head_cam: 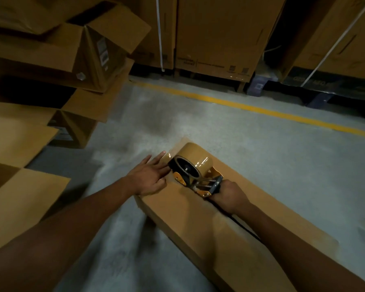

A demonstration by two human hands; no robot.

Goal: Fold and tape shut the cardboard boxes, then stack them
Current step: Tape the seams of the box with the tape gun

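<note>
Taping is in hand: the right hand [228, 193] grips the tape gun [195, 170] on the box [230, 226] lying on the floor, near its far end; the left hand [151, 175] presses flat beside it. Next, likely, tearing the tape off at the edge

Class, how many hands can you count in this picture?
2. The left hand lies flat on the long box beside the tape dispenser; the right hand grips the dispenser's handle. None seem hidden.
</note>
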